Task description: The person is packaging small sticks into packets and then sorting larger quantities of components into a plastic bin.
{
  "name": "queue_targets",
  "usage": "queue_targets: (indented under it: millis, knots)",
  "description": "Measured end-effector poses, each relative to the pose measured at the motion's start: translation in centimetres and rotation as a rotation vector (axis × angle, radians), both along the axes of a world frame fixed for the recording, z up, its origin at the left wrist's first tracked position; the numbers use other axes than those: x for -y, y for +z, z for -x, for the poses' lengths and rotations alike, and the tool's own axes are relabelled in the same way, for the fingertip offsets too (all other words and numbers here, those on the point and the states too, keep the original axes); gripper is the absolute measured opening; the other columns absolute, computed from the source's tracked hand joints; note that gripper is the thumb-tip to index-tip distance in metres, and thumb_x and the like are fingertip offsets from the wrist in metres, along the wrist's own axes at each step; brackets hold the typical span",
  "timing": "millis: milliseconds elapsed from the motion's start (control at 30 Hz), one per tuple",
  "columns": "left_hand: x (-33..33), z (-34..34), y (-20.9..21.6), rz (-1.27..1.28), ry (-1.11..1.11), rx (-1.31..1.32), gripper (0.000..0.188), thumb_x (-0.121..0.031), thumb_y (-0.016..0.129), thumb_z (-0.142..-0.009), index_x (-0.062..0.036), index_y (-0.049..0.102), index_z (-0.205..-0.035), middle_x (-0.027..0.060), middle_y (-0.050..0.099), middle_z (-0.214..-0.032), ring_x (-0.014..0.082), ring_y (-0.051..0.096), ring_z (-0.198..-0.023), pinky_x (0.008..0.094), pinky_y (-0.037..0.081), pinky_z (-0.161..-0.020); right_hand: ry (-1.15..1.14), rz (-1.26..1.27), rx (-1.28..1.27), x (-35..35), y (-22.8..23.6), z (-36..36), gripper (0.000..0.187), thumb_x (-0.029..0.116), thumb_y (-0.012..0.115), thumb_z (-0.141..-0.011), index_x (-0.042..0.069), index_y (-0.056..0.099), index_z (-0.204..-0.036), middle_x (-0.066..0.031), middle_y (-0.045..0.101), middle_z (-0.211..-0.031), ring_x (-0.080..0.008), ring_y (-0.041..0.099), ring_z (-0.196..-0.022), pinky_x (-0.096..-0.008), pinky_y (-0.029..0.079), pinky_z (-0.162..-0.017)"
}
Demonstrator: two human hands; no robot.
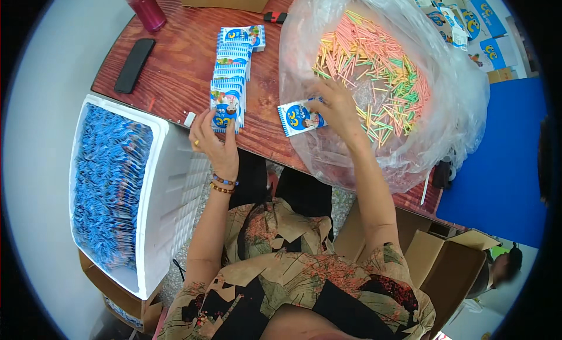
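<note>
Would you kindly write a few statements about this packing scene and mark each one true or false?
1. The right hand holds a blue-and-white packet. True.
2. The left hand holds the pink container. False: it touches the near end of the packet row.
3. The white box is filled with blue packets. True.
4. The coloured sticks lie in a cardboard carton. False: they lie in a clear plastic bag.
5. A black phone lies on the table. True.
</note>
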State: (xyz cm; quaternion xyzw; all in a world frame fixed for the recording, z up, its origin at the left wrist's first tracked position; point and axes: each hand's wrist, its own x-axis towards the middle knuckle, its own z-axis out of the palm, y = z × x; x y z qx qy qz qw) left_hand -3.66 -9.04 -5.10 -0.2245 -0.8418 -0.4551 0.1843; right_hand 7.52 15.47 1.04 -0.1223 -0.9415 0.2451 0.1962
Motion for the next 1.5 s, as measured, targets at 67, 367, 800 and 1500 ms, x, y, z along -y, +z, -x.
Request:
queue_targets:
  millis: [67,367,800,1500]
  knots:
    - [-0.1,0.0,0.1,0.022,0.012,0.002,0.043,-0.023,0.069,-0.083,-0.0073,0.054,-0.12,0.0096,0.051,-0.125,0.0284,0.039,-0.122,0.0449,0.022,-0.103,-0.006,-0.077,0.101,-0.3,0.1,-1.2,0.032,0.017,0.072,-0.072,0.006,0.062,-0.1,-0.0115,0.06,-0.105,-0.0307,0.053,-0.106,-0.0413,0.039,-0.093]
    - [-0.2,-0.7,0.6,-0.011,0.003,0.033,0.044,-0.021,0.068,-0.084,-0.0059,0.052,-0.122,0.0091,0.051,-0.126,0.0277,0.038,-0.123,0.0453,0.021,-0.103,-0.039,-0.039,-0.001,-1.7,-1.7,-1.7,0.019,0.019,0.07,-0.075,0.009,0.068,-0.091,-0.0066,0.064,-0.099,-0.023,0.057,-0.094,-0.0367,0.034,-0.088]
    - [-6.1,-3.5,4.9,-0.075,-0.392,0.019,0.036,-0.011,0.071,-0.08,-0.0042,0.059,-0.113,0.0106,0.057,-0.115,0.0303,0.044,-0.118,0.0414,0.031,-0.101,0.016,-0.27,-0.361,-2.1,-0.2,-1.6,0.01,0.014,0.066,-0.083,0.01,0.071,-0.09,-0.0042,0.065,-0.087,-0.0207,0.061,-0.082,-0.0342,0.043,-0.079]
    - [-8.1,-4.5,6.2,-0.712,-0.643,0.973,0.012,-0.007,0.064,-0.089,0.0003,0.068,-0.098,0.002,0.068,-0.089,0.0047,0.06,-0.078,0.0205,0.049,-0.07,-0.05,1.067,-0.326,3.1,0.4,-3.9,0.013,0.009,0.067,-0.087,0.0,0.068,-0.096,0.0001,0.066,-0.083,-0.0029,0.056,-0.073,-0.0199,0.046,-0.064]
